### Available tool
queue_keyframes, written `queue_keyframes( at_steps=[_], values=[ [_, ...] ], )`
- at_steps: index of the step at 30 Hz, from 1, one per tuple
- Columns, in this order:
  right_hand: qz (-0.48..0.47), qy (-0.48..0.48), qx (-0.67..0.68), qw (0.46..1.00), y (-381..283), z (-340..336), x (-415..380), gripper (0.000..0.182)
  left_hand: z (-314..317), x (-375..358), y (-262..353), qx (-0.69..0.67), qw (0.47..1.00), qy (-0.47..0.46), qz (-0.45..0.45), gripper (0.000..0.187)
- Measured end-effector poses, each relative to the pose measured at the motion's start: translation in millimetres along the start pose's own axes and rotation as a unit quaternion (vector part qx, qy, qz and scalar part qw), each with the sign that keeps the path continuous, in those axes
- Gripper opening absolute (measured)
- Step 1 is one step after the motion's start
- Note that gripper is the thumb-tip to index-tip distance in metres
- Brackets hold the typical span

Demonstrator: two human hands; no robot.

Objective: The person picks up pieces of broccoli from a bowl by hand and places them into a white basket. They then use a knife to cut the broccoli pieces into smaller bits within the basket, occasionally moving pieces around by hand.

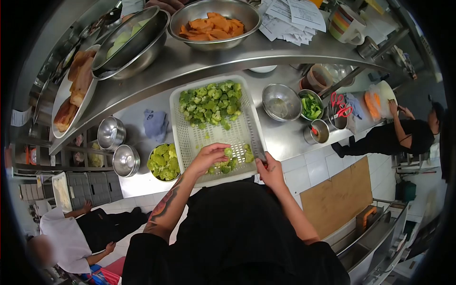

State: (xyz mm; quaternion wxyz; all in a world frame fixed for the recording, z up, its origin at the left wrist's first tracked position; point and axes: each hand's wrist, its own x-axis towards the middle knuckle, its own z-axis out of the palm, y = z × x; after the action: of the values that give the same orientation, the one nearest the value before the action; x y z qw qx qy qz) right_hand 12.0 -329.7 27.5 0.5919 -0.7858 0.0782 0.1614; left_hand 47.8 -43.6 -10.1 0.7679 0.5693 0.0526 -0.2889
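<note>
A white perforated crate (259,121) stands in front of me on the steel counter. Cut broccoli florets (210,104) are heaped at its far end, and several loose broccoli pieces (225,167) lie near its close edge. Over the near part of the crate, my left hand (211,156) is closed, its fingertips pinching a broccoli floret (228,152). My right hand (270,170) is at the crate's near right corner, fingers curled round what looks like a small knife (259,156); most of it is hidden. Left of the crate sits a bowl of broccoli (164,162).
Metal bowls (126,160) and a blue cloth (155,125) are on the left; a steel bowl (281,102) and red-handled scissors (338,105) on the right. A raised shelf (199,59) crosses ahead, bearing a bowl of orange slices (215,28). People stand at left and right.
</note>
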Motion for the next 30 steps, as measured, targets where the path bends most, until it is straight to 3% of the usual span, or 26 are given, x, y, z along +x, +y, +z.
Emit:
queue_keyframes(
  at_steps=[1,2,7,11,21,30],
  values=[
    [-0.081,0.019,-0.102,0.991,-2.9,1.7,-2.3,0.018,-1.1,-7.2,2.7,-0.084,0.996,0.006,0.007,0.032],
    [-0.161,0.037,-0.202,0.965,-7.1,3.3,-5.0,0.015,0.8,-12.8,4.8,-0.084,0.996,0.006,0.007,0.032],
    [-0.252,0.031,-0.273,0.928,-61.3,16.4,-12.1,0.021,26.7,-29.2,14.7,-0.148,0.983,0.092,0.063,0.029],
    [-0.331,0.018,-0.3,0.894,-73.6,28.6,-3.4,0.033,40.6,-35.2,16.4,-0.164,0.976,0.096,0.108,0.024],
    [-0.361,-0.003,-0.322,0.875,-72.3,40.6,-7.5,0.039,54.4,-49.8,19.1,-0.15,0.965,0.154,0.151,0.023],
    [-0.343,0.021,-0.331,0.879,-53.0,33.6,-17.3,0.025,60.9,-54.6,16.9,-0.158,0.971,0.139,0.114,0.019]
  ],
)
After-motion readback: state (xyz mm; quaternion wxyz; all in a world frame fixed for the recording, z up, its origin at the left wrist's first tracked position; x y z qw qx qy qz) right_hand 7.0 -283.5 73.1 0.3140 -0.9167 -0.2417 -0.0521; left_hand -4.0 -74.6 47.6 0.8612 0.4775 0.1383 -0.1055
